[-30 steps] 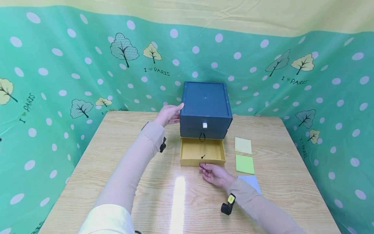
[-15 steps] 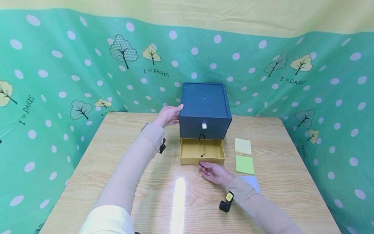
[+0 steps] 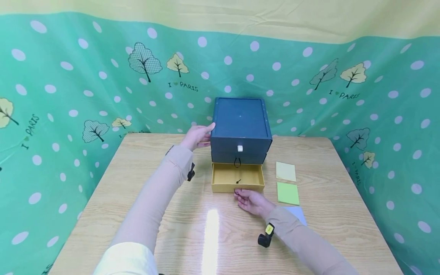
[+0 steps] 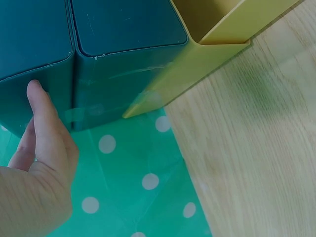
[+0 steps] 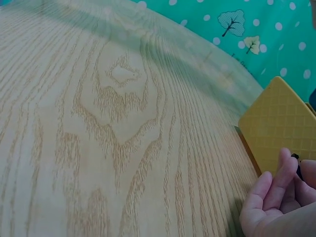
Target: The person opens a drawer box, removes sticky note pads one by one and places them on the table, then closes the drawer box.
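A dark blue drawer box [image 3: 240,116] stands at the back of the table, with a white knob [image 3: 240,148] on its upper drawer and a black cord loop [image 3: 237,162] on the middle one. Its yellow bottom drawer [image 3: 225,188] sticks out, with nothing lying in it. My left hand [image 3: 196,137] rests against the box's left side, fingers fairly straight, thumb near the top edge; in the left wrist view the hand [image 4: 47,150] lies on the blue side wall. With thumb and fingers my right hand [image 3: 253,202] pinches the drawer's black cord pull [image 5: 298,168] at its front.
Right of the box, pale yellow [image 3: 285,171], green [image 3: 288,193] and blue [image 3: 297,214] sticky note pads lie in a column; my right forearm partly covers the blue one. A green dotted curtain [image 3: 172,107] hangs behind and beside the wooden table [image 3: 154,229].
The yellow drawer has slid slightly inward, and my right hand has moved with it towards the box. My left hand stays at the box's side. The head view has tilted a little.
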The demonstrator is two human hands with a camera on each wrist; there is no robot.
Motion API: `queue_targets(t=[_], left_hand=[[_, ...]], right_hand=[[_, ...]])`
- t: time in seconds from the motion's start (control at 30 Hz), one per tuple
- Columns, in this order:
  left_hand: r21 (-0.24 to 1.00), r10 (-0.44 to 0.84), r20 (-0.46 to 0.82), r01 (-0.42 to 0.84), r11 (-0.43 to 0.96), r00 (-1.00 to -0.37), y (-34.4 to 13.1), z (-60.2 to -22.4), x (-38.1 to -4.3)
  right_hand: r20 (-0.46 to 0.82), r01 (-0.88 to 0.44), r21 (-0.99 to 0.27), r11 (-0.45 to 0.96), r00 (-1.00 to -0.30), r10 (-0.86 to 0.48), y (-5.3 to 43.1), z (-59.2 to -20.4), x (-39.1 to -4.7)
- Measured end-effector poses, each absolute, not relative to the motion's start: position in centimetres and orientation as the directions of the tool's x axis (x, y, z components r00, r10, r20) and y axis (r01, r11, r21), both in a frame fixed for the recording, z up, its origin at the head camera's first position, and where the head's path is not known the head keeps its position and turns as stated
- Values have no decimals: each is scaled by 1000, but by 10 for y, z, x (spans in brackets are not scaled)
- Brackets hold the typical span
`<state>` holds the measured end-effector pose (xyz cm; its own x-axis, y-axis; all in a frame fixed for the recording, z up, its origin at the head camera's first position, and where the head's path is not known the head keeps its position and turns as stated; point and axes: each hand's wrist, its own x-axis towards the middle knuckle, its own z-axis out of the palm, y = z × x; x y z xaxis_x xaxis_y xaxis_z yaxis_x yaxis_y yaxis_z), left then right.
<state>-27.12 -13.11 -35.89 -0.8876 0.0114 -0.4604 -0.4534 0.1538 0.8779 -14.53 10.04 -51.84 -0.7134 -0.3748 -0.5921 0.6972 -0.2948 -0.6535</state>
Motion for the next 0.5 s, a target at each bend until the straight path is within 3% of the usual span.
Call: queue_targets(t=[0.5], left_hand=[[874, 3, -467, -461, 155, -884, -131, -360, -273]], right_hand=[[-599, 696, -665, -270, -713, -365, 101, -515, -152]])
